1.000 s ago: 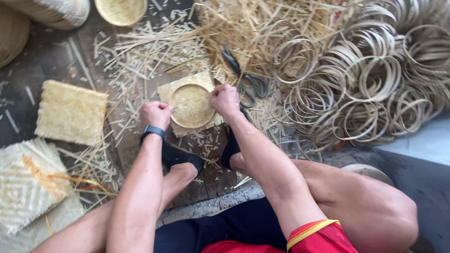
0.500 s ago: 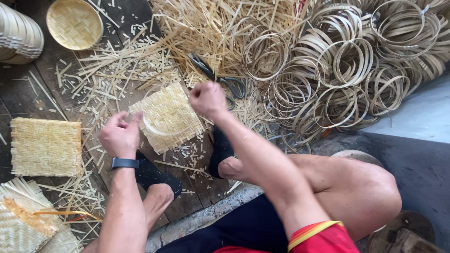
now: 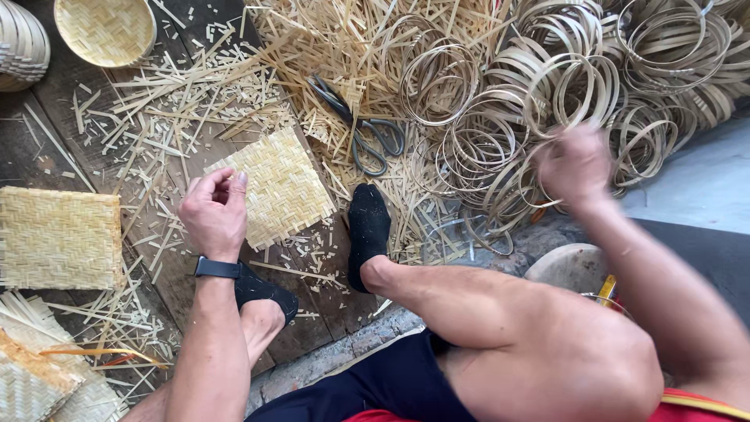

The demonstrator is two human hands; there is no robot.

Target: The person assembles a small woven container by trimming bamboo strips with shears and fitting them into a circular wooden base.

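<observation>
We see the left hand (image 3: 212,215) with fingers curled and thumb apart, pinching the near-left edge of a square woven mat (image 3: 272,187) that lies flat on the dark boards between the two black-socked feet. The right hand (image 3: 574,164) is blurred over the heap of bamboo rings (image 3: 562,94); we cannot tell whether its fingers are apart or closed on a ring. Scissors (image 3: 359,125) lie among loose strips just beyond the mat. No ring sits on the mat, so we judge the shaping and rimming not yet done. A round woven tray (image 3: 105,31) at top left and another flat mat (image 3: 58,238) at left suggest finished and waiting pieces.
</observation>
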